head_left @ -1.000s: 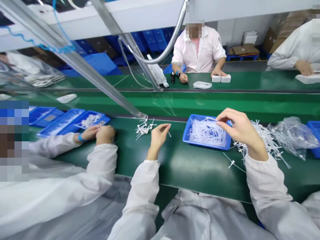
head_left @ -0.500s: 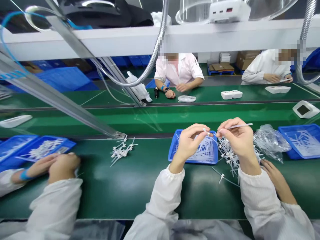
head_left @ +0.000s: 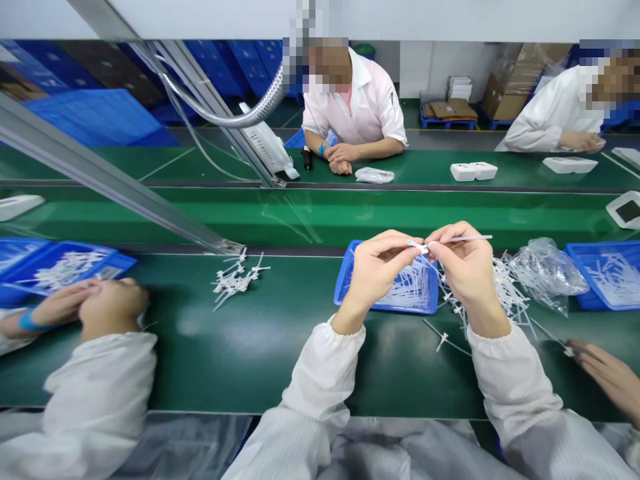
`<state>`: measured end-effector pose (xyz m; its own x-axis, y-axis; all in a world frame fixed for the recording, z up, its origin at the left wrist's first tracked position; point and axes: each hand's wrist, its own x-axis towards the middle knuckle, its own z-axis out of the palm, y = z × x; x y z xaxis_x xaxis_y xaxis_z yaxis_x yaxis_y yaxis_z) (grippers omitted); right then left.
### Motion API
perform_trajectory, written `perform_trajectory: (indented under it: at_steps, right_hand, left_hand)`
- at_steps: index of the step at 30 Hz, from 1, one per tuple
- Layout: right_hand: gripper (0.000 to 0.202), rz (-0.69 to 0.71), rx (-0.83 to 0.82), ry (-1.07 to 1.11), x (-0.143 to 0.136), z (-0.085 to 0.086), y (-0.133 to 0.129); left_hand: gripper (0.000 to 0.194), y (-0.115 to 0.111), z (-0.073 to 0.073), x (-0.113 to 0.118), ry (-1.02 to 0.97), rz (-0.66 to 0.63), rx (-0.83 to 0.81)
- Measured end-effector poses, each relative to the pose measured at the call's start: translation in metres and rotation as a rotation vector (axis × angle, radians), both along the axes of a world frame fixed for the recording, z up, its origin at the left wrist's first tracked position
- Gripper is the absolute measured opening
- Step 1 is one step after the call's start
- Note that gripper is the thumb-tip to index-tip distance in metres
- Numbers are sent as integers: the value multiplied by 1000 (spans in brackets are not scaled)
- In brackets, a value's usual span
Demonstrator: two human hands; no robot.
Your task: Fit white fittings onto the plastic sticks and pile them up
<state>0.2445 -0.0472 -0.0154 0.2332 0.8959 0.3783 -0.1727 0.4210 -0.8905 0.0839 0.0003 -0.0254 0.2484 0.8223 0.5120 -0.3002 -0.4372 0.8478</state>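
My left hand (head_left: 377,270) pinches a small white plastic piece (head_left: 423,249) above a blue tray (head_left: 341,293) of white strips. Pressed close beside it, my right hand (head_left: 465,267) grips a thin white strip (head_left: 470,237) whose free end sticks out to the right. The fingertips of both hands meet at the white piece. Under and behind my right hand lies a pile of white strips with small clips (head_left: 510,290). One clipped strip (head_left: 443,340) lies apart on the green bench, in front of the tray.
A small strip pile (head_left: 237,280) lies to the left. A co-worker's hands (head_left: 107,303) are by blue trays at far left; another hand (head_left: 607,373) holds a strip at right. Clear plastic bag (head_left: 547,270) and blue tray (head_left: 573,257) sit right. A metal post (head_left: 150,207) slants down left.
My hands have come together at the white piece. The co-worker's hand behind my right arm has moved right with a clipped strip. The view has tilted down.
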Motion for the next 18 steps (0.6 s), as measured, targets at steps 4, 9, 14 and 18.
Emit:
perform_trajectory:
  at_steps: [4, 9, 14, 18]
  right_hand:
    - [41, 15, -6, 37, -5, -1, 2]
    - [40, 22, 52, 53, -8, -3, 1]
    - [32, -44, 101, -72, -7, -1, -5]
    - [32, -9, 25, -148, -9, -1, -4]
  left_hand:
    - [21, 1, 1, 0, -21, 1, -22]
    - [11, -1, 5, -6, 83, 57, 57]
    - [9, -2, 8, -11, 132, 90, 114]
    - [9, 4, 9, -21, 168, 31, 75]
